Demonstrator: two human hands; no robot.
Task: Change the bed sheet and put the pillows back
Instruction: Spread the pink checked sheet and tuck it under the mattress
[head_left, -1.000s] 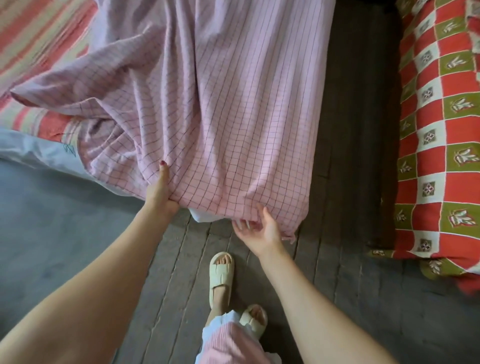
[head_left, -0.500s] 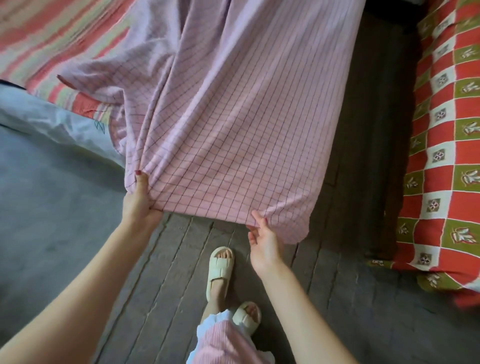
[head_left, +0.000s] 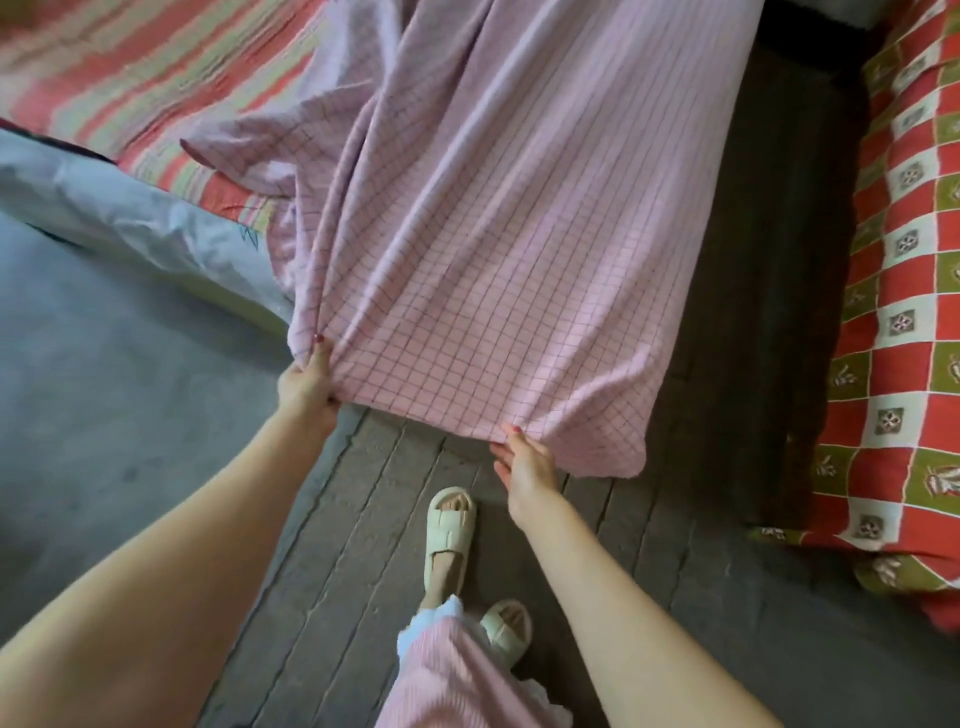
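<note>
Your left hand (head_left: 306, 387) pinches the near hem of the pink checked sheet (head_left: 498, 249), thumb on top, fingers hidden beneath. Your right hand (head_left: 527, 467) grips the same hem further along, thumb pressing the cloth. The sheet hangs off the striped bed (head_left: 130, 88) toward you, above the plank floor (head_left: 337, 519). Right of the sheet lies a red-and-green checked quilt (head_left: 904, 312); left of it, pale grey bedding (head_left: 145, 223).

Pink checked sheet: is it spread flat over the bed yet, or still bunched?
Still bunched. The pink checked sheet hangs in long folds, its near edge pinched by the left hand and right hand, while the striped mattress lies uncovered.
</note>
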